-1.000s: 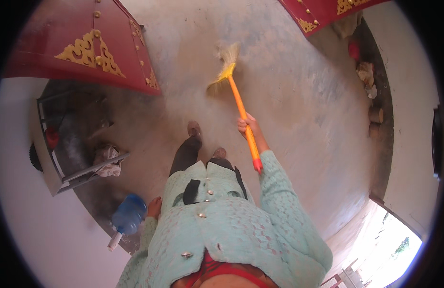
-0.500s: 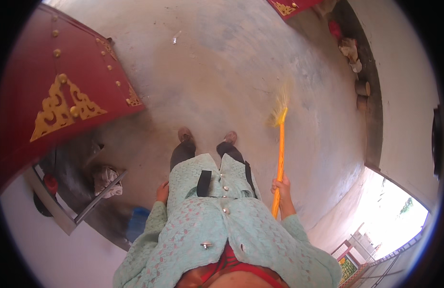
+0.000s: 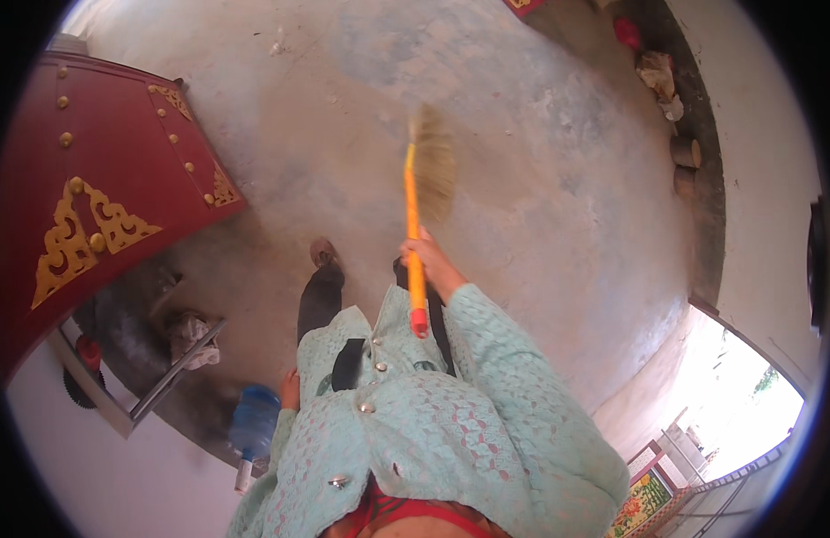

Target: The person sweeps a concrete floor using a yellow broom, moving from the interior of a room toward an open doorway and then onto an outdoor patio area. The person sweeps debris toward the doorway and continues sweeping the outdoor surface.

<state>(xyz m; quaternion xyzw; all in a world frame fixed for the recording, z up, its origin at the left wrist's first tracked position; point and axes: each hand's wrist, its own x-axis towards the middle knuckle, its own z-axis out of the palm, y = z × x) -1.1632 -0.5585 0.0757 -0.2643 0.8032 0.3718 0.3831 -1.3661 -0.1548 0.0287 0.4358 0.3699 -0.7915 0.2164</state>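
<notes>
Your broom (image 3: 412, 202) has a slim orange handle (image 3: 417, 280), a red cap (image 3: 419, 321) at the end nearest you, a yellow neck (image 3: 410, 160) at the far end, and pale straw bristles (image 3: 437, 170). It points almost straight away from you, the neck leaning slightly to your left. You have it by the handle in your right grip (image 3: 433, 260), above the cap. The bristles fan out to your right, blurred; you cannot tell whether their tips touch the floor (image 3: 540, 233).
</notes>
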